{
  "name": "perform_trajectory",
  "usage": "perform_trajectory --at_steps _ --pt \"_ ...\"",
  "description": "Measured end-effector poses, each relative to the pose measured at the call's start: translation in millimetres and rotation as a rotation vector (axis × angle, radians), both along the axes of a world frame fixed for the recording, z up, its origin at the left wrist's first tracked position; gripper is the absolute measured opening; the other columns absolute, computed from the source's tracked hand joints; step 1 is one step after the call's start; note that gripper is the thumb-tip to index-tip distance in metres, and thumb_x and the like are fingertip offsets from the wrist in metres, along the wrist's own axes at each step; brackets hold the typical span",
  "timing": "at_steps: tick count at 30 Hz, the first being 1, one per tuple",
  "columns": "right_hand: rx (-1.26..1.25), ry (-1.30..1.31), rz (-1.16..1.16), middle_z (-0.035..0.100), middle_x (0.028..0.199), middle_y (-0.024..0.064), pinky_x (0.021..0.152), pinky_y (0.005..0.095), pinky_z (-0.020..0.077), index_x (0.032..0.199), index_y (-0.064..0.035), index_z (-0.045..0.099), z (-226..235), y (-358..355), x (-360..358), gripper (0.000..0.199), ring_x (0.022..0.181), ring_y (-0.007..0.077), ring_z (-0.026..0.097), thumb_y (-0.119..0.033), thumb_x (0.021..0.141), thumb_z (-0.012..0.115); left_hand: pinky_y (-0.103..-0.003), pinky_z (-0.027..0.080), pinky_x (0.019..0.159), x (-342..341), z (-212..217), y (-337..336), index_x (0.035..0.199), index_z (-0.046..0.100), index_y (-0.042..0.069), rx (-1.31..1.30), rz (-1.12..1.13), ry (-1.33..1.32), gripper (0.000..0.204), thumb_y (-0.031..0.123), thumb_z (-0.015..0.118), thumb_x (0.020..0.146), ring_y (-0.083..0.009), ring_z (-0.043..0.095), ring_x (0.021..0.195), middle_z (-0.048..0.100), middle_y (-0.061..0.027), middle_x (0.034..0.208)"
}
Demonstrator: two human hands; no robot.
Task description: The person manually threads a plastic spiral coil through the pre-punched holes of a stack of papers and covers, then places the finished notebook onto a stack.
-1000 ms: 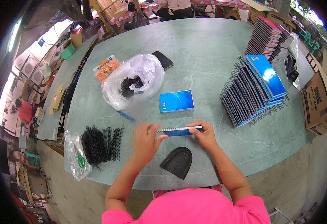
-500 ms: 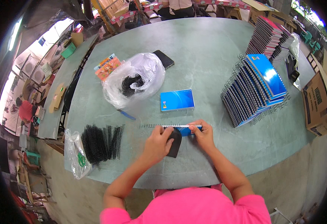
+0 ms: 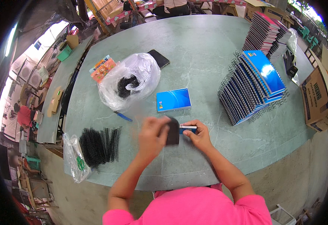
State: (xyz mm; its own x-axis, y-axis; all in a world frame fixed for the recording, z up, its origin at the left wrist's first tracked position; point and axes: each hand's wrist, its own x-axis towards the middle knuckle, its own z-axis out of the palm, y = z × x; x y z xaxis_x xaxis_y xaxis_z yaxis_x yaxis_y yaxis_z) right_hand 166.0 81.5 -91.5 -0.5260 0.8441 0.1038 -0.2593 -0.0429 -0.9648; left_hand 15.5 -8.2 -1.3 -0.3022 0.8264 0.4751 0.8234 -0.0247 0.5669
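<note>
The left hand (image 3: 152, 137) is blurred; its fingers are curled in and appear closed on a black, round-topped pad (image 3: 172, 131), though the blur leaves the exact grip uncertain. The right hand (image 3: 199, 135) is partly closed, pinching the right end of a small blue-covered notebook (image 3: 188, 129) between thumb and fingers. This notebook is held edge-up near the person's side of the grey-green bench (image 3: 209, 165), its left part obstructed by the pad.

Beyond it, a second blue notebook with a punched edge (image 3: 174, 99) lies flat. To the right stands a tall, leaning stack of blue spiral-bound notebooks (image 3: 265, 73), with a stack of red-covered books (image 3: 260, 33) behind it. To the left are a bundle of black spiral coils (image 3: 98, 148), beside a clear plastic bag (image 3: 72, 159), and a slim blue tool (image 3: 123, 116). A translucent white plastic bag (image 3: 149, 71) holding further black coils sits farther back, touching a bright orange packet (image 3: 103, 70).

Compared with one second earlier, the pad has left the bench surface and is in the left hand. Half a second earlier it leaned below the notebook's spine; it now stands upright across the left part. The flat notebook and the stacks remain in place.
</note>
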Motion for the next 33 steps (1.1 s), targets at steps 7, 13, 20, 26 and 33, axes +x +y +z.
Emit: perform_trajectory --at_steps 7,13,20,26,33 --pt "0.019 -0.174 0.24 0.065 0.098 0.006 0.083 0.0246 0.0441 0.104 -0.0001 0.061 -7 9 5 0.026 0.092 0.0098 0.056 0.007 0.079 0.057 -0.034 0.045 0.077 4 6 5 0.095 0.065 0.007 0.011 -0.004 -0.054 0.026 0.002 0.067 0.069 -0.0263 0.057 0.086 0.058 -0.0094 0.089" --pt "0.05 -0.181 0.295 0.066 0.1 0.005 0.083 0.0251 0.0442 0.11 -0.0005 0.06 -12 8 5 0.031 0.093 0.01 0.057 0.007 0.082 0.051 -0.036 0.046 0.075 11 2 8 0.093 0.064 0.006 -0.018 -0.106 -0.1 0.023 0.006 0.068 0.07 -0.0294 0.057 0.085 0.059 -0.0109 0.086" --pt "0.098 -0.176 0.239 0.066 0.097 0.006 0.08 0.0253 0.0458 0.109 -0.0014 0.062 -10 6 3 0.028 0.088 0.0104 0.058 0.001 0.082 0.055 -0.037 0.045 0.076 32 -42 -28 0.1 0.062 0.007 -0.465 -0.416 -0.057 0.026 0.013 0.066 0.075 -0.0307 0.055 0.089 0.057 -0.0117 0.095" --pt "0.142 -0.235 0.209 0.067 0.091 0.0103 0.074 0.0281 0.0466 0.1 -0.0014 0.063 -20 10 5 0.021 0.082 0.0114 0.059 -0.004 0.08 0.059 -0.039 0.041 0.079 29 -14 8 0.102 0.06 0.008 -0.06 -0.289 0.282 0.026 0.014 0.064 0.077 -0.0288 0.053 0.09 0.057 -0.0104 0.093" --pt "0.285 -0.31 0.193 0.064 0.085 0.0121 0.072 0.0316 0.0462 0.094 -0.0017 0.061 -22 9 8 0.022 0.078 0.0174 0.06 0.001 0.073 0.055 -0.041 0.042 0.075 29 -27 27 0.095 0.056 0.002 -0.178 -0.479 0.185 0.02 0.011 0.062 0.077 -0.0317 0.052 0.085 0.055 -0.0148 0.087"
